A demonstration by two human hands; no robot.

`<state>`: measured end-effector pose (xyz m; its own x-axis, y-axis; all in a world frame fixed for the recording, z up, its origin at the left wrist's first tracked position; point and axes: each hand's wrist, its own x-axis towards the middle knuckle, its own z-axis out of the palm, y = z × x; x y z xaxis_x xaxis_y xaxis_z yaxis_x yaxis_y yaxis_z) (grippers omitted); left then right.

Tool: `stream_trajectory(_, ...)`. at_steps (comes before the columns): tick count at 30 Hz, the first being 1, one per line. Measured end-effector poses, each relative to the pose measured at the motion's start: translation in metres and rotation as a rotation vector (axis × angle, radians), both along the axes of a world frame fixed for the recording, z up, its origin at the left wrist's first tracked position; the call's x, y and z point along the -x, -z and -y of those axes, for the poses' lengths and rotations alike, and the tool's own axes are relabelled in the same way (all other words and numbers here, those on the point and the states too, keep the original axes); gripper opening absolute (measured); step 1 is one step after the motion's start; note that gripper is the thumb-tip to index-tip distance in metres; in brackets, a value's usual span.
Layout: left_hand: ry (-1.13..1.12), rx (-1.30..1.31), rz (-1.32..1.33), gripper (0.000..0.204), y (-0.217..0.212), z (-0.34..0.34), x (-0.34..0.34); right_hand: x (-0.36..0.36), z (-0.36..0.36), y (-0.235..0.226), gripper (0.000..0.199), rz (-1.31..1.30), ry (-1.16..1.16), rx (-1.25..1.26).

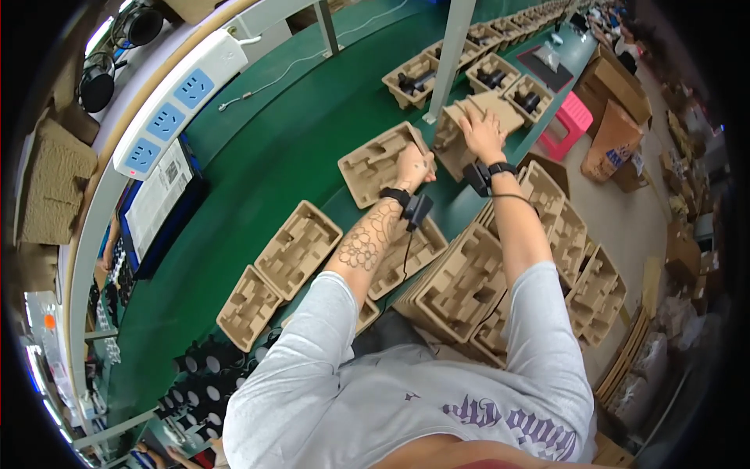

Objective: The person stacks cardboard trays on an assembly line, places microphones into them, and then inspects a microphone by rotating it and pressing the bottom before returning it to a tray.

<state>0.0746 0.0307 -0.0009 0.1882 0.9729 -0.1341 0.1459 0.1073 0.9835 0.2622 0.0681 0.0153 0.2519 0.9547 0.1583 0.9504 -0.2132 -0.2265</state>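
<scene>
Stacked pulp trays (461, 285) sit lower centre by my torso. Left hand (412, 166) grips the edge of one tray (380, 162) on the green desk (258, 164); right hand (483, 133), fingers spread, presses a tilted tray (469, 129) upper centre. Laying-out step, I judge; next needs flat seating.

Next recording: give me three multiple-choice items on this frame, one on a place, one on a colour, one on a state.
1. Where does the right hand rest?
A. on a pulp tray beside the grey post
B. on the power strip
C. on the pink stool

2. What colour is the belt surface?
A. red
B. green
C. yellow

3. How does the left hand stand?
A. flat and free on the belt
B. closed on the edge of a moulded tray
C. raised in the air

Answers: 1 A, its palm lies on the tray by the post. 2 B, plainly green. 3 B, fingers curl at the tray's edge.
</scene>
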Motion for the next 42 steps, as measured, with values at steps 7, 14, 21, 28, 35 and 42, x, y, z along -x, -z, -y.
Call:
stream_trajectory(7, 0.102, 0.015, -0.637, 0.028, 0.035, -0.057, -0.014, 0.008, 0.005, -0.021, 0.043, -0.021, 0.019, -0.052)
stream_trajectory(14, -0.285, -0.634, -0.677, 0.051, 0.035, -0.050, -0.028, -0.018, 0.006, -0.032, 0.042, -0.153, 0.027, -0.197)
stream_trajectory(21, 0.255, 0.273, 0.356, 0.041, 0.005, -0.053, -0.095, -0.029, -0.009, 0.008, 0.047, -0.283, 0.027, -0.101)
stream_trajectory(28, 0.067, 0.178, 0.212, 0.028, 0.008, -0.046, -0.106, -0.036, -0.003, 0.014, 0.044, -0.308, 0.007, -0.075)
stream_trajectory(35, 0.057, 0.107, 0.276, 0.026, 0.013, -0.031, -0.095, -0.054, -0.029, 0.047, 0.042, -0.015, -0.151, -0.142)
stream_trajectory(42, 0.414, 0.197, 0.531, 0.034, -0.094, 0.070, -0.047, -0.191, -0.058, 0.064, 0.035, 1.031, -0.410, -0.192)
